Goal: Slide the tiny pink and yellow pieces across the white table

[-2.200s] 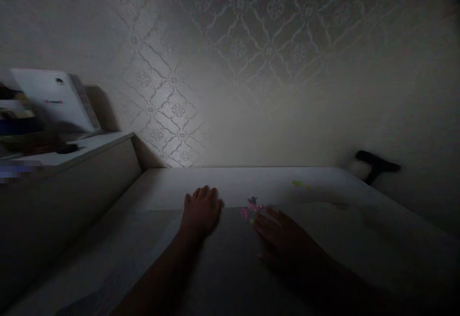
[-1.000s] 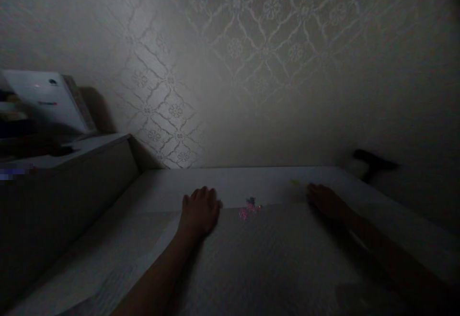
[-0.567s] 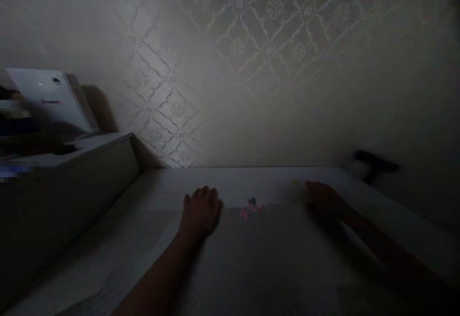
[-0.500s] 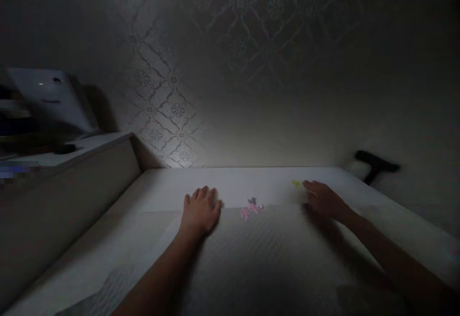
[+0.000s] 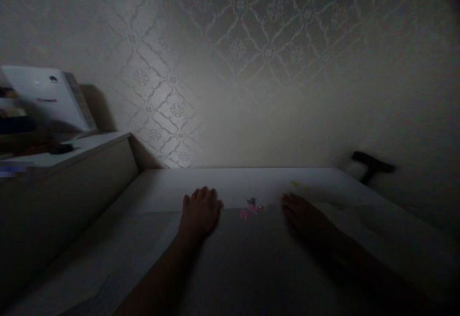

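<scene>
My left hand [image 5: 201, 210] rests palm down on the white surface, its fingers slightly bent and apart, nothing visible in it. To its right lies a small cluster of tiny pink pieces [image 5: 244, 214], with tiny dark grey pieces [image 5: 251, 201] just behind them. On the other side of this cluster, my right hand [image 5: 300, 212] is low over the surface with fingers stretched out to the left; its underside is in deep shadow. A few tiny yellow pieces [image 5: 295, 183] lie behind the right hand, apart from it. The kind of these pieces is too small to make out.
A pale textured cover [image 5: 247, 263] spreads over the near part of the white tabletop [image 5: 172, 189]. At left, a raised white ledge [image 5: 104, 144] carries a white box [image 5: 46, 98] and dark items. A black T-shaped object [image 5: 373, 163] stands at the right edge. Patterned wallpaper [image 5: 251, 91] closes the back.
My right hand has moved left and nearer to me, away from the yellow pieces and closer to the pink cluster. My left hand has stayed put. The near area looks darker.
</scene>
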`<move>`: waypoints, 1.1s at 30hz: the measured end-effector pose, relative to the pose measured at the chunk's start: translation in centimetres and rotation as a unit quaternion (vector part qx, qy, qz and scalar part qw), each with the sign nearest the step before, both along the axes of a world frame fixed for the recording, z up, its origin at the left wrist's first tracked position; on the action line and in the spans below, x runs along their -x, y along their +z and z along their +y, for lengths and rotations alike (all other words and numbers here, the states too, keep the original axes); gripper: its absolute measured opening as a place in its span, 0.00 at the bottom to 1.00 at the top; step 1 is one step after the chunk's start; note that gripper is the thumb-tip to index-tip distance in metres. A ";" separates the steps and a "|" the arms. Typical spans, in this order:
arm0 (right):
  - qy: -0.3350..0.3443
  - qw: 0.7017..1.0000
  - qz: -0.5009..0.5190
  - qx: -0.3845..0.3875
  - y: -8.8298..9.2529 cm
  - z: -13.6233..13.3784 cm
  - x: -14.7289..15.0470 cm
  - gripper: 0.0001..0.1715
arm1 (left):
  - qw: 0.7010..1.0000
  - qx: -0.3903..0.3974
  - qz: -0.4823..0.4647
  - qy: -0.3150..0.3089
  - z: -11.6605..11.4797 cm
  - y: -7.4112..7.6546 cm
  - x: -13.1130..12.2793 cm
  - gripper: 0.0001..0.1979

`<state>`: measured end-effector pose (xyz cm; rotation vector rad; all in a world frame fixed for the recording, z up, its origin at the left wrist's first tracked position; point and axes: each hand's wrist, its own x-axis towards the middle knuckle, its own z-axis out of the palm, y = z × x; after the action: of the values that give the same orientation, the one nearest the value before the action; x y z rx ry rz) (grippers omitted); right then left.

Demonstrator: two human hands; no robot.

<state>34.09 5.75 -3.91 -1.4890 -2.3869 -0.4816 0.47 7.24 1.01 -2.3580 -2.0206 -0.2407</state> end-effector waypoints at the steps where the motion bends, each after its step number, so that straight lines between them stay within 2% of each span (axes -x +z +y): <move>1: -0.005 1.000 0.008 0.001 -0.3 -0.6 0.2 0.26 | 1.000 0.003 0.000 0.002 0.0 0.0 0.0 0.26; 5: -0.028 0.999 0.029 -0.008 -0.6 -1.3 -0.2 0.26 | 1.000 -0.001 -0.003 0.001 0.0 0.1 0.0 0.26; 9: 0.002 0.999 0.025 -0.025 -0.2 -0.6 -0.3 0.25 | 1.000 -0.004 -0.002 -0.002 0.0 0.1 0.0 0.26; 15: 0.004 1.000 0.011 0.019 -0.3 0.1 0.2 0.24 | 1.000 -0.008 0.004 -0.005 -0.1 0.2 0.0 0.25; 25: -0.133 0.990 -0.045 0.024 -0.8 3.5 -7.3 0.27 | 1.000 0.002 0.001 0.002 0.1 0.1 0.0 0.26; 33: -0.126 0.992 -0.019 0.001 -0.6 4.2 -8.0 0.26 | 1.000 -0.003 0.007 0.001 0.1 0.0 0.0 0.26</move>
<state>42.07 9.93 -4.47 -1.8069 -2.2374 -0.5690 0.43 7.34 1.01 -2.3473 -2.0140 -0.2280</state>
